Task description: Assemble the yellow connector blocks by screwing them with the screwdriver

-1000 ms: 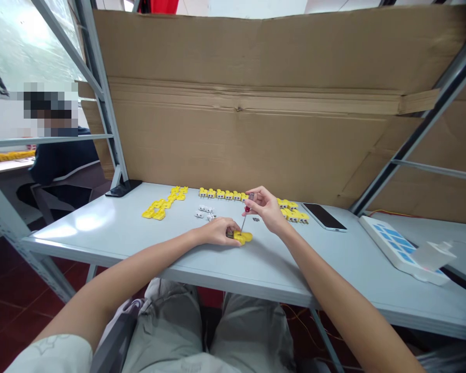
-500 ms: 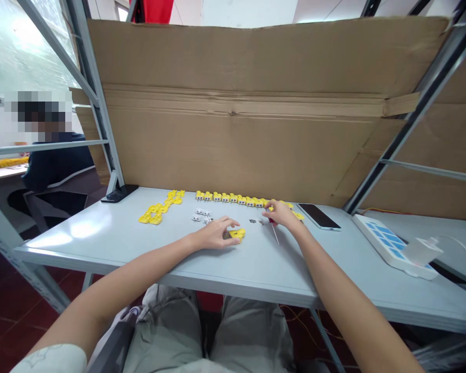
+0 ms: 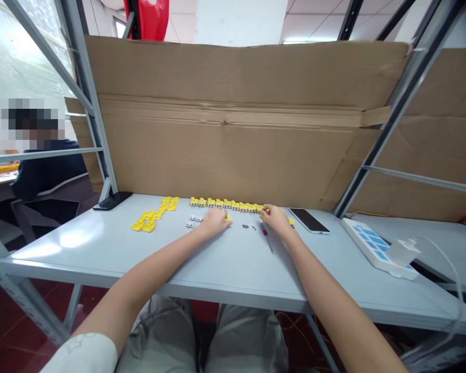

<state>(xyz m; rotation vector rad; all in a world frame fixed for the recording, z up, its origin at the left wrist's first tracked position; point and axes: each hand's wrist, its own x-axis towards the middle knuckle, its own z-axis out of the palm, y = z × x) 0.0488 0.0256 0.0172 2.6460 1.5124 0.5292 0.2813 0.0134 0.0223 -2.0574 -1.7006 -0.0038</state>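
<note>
While the left hand [image 3: 216, 221] leans over the middle of the tabletop [image 3: 217, 259], its grip is closed on a yellow piece [image 3: 228, 220], most of which is hidden behind the fingers. Near the right end of a far row of yellow plugs [image 3: 227, 204], the right hand [image 3: 276, 218] has its fingertips bent together; whether its grip holds anything, I cannot tell. Just beside that hand, on its near side, a screwdriver [image 3: 264, 234] lies on the tabletop, its shaft pointing nearer and slightly right. Small dark bits [image 3: 245, 226] lie between the two hands, too small to make out. White parts [image 3: 190, 225] sit just left of the left hand, and farther left is a cluster of flat yellow pieces [image 3: 149, 219]. More yellow shows partly behind the right hand. Right of it lie a phone [image 3: 309, 220] and, farther right, a white power strip [image 3: 370, 245] with a plugged-in adapter [image 3: 403, 252]. Cardboard [image 3: 225, 160] closes off the far side.
</note>
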